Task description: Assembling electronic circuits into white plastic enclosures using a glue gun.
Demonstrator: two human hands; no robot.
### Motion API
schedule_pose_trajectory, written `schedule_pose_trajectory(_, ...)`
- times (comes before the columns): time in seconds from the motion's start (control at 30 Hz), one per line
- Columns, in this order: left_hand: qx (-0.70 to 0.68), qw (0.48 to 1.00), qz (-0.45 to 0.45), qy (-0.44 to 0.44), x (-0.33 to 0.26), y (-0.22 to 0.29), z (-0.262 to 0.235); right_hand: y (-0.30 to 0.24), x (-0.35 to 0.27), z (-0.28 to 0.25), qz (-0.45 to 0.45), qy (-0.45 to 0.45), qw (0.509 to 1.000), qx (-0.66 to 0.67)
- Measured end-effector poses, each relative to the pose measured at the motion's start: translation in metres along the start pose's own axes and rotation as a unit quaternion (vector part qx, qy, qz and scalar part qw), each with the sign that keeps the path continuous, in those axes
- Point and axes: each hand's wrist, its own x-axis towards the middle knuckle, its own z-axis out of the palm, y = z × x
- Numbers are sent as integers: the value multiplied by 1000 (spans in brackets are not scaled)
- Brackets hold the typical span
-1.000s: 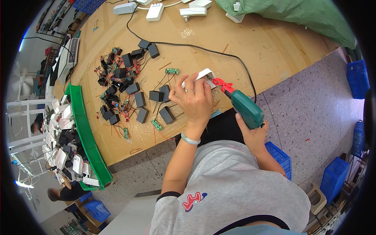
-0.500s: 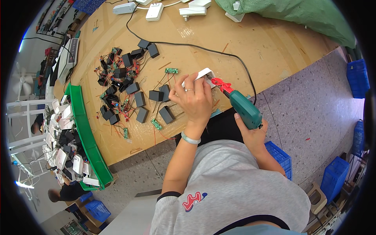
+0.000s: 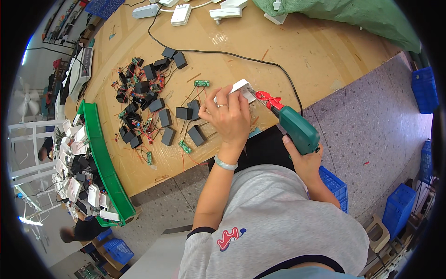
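My left hand (image 3: 228,114) is closed around a white plastic housing (image 3: 241,87), its fingers over the near left side. My right hand (image 3: 306,160) grips a green power tool (image 3: 299,130) with red wrapping at the front and a thin metal tip. That tip points into the open side of the white housing; whether it touches is too small to tell. Left of my left hand lie black rectangular blocks (image 3: 197,135) and small green circuit boards (image 3: 202,83) with thin wires.
A heap of black blocks and wired boards (image 3: 141,87) covers the table's left part. A green bin (image 3: 104,162) with white housings stands beyond. White adapters (image 3: 181,15) and a green sack (image 3: 344,18) lie at the back. A black cord (image 3: 232,55) crosses the tabletop. Another person (image 3: 86,229) is at lower left.
The green power tool and my right hand have shifted slightly right and toward me. Its tip has drawn back a little from the white housing, which stays in my left hand.
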Motion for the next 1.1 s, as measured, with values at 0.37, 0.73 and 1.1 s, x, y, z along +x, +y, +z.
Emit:
schedule_pose_trajectory(0.37, -1, 1000, -7, -3, 0, 0, 0, -4, -2, -4, 20, -2, 1000, -6)
schedule_pose_trajectory(0.73, 0, 1000, -8, 2, -2, 0, 1, 9, 7, 9, -8, -32, 999, 34)
schedule_pose_trajectory(1.1, -6, 1000, -8, 6, -3, 0, 0, 6, 4, 11, -2, -25, 1000, 6)
